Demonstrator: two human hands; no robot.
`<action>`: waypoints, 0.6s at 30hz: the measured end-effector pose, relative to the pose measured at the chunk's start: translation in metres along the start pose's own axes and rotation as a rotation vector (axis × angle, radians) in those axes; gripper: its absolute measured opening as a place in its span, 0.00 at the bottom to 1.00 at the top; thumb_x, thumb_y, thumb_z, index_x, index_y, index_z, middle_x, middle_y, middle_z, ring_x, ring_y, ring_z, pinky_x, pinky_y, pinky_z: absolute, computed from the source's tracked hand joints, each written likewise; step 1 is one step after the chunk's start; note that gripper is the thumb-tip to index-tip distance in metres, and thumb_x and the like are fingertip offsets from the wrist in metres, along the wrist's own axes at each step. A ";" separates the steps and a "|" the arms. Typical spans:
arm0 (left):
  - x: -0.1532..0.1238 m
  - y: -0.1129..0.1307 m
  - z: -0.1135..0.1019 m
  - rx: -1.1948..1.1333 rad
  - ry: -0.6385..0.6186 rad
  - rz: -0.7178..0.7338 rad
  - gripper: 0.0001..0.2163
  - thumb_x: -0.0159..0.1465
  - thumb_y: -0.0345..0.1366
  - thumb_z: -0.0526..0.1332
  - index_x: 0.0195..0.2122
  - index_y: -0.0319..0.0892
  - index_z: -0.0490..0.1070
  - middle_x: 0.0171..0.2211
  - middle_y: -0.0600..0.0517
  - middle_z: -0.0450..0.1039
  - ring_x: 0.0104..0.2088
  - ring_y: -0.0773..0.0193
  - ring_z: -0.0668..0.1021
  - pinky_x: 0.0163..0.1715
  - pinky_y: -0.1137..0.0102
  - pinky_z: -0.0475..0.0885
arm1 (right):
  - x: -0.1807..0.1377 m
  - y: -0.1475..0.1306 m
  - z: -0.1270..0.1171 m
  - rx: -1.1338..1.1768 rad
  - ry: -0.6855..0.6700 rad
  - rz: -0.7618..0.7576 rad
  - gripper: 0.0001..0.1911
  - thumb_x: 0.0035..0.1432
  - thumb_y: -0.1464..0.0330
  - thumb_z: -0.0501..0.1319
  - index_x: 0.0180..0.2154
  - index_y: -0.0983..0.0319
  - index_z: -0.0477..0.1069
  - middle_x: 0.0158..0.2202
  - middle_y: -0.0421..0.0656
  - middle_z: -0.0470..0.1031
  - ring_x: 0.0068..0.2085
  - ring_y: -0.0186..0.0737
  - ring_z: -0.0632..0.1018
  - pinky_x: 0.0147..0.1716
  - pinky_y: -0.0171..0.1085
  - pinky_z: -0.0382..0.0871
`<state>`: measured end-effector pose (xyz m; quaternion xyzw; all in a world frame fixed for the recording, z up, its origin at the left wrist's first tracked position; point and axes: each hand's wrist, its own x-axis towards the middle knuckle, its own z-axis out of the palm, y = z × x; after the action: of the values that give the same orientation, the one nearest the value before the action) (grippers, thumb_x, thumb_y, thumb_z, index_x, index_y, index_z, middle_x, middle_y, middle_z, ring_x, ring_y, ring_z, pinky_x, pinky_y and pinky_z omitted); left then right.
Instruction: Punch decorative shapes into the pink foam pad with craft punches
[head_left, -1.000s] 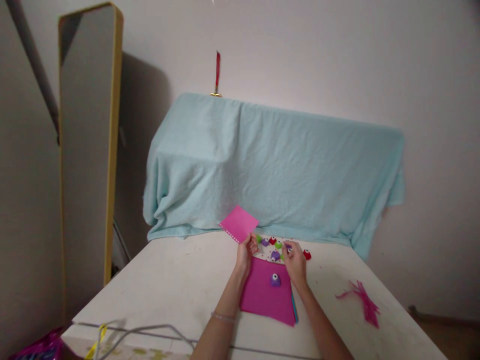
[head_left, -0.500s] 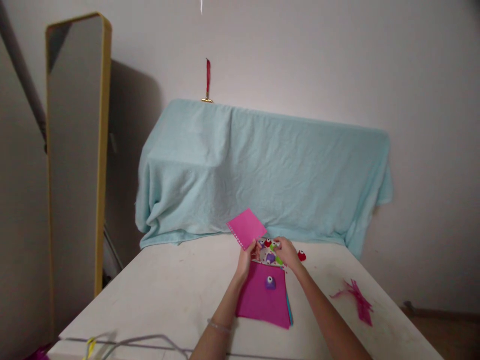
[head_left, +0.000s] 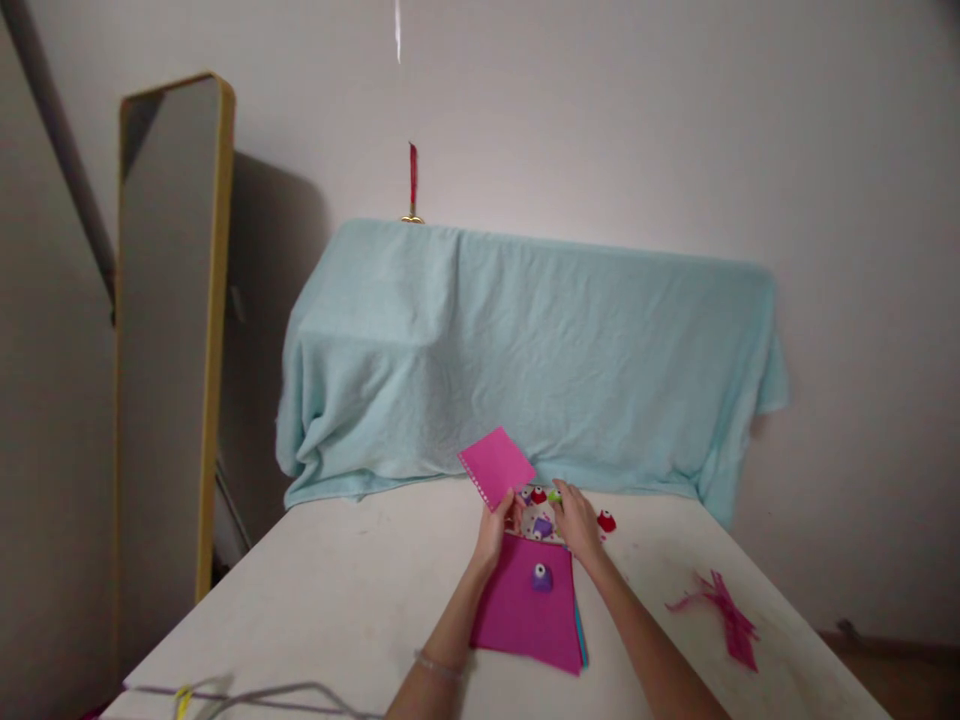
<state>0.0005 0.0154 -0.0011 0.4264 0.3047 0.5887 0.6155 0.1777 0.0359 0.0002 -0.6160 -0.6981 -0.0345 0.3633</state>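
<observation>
My left hand point(head_left: 499, 531) pinches a small pink paper square point(head_left: 496, 466) by its lower corner and holds it up over the white table point(head_left: 352, 590). One edge of the square has a row of small white dots. My right hand point(head_left: 576, 517) reaches in among several small red, green and purple craft punches point(head_left: 541, 497) lying on a dotted sheet, fingers curled over them. Whether it grips one is hidden. In front of both hands lies a stack of pink sheets point(head_left: 525, 615) with a purple punch point(head_left: 541, 576) on top.
A red punch point(head_left: 606, 522) lies to the right of my right hand. Pink paper scraps point(head_left: 721, 615) sit at the table's right. A light blue cloth point(head_left: 525, 360) covers something behind the table. A tall mirror point(head_left: 169, 320) leans at the left. Cables point(head_left: 255, 692) cross the near edge.
The view has tilted and shifted slightly. My right hand has moved left among the punches, closer to my left hand. The pink square stays held up.
</observation>
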 end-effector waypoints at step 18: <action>-0.007 -0.008 0.003 0.405 0.204 0.218 0.23 0.63 0.55 0.56 0.24 0.40 0.72 0.17 0.54 0.64 0.20 0.66 0.65 0.22 0.73 0.58 | -0.020 -0.036 -0.014 1.574 -0.018 0.471 0.18 0.48 0.60 0.70 0.40 0.58 0.71 0.36 0.42 0.77 0.27 0.36 0.76 0.26 0.35 0.71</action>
<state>0.0058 0.0089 -0.0076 0.5099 0.4291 0.6185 0.4163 0.1520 0.0039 0.0134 -0.3115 -0.3733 0.5474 0.6812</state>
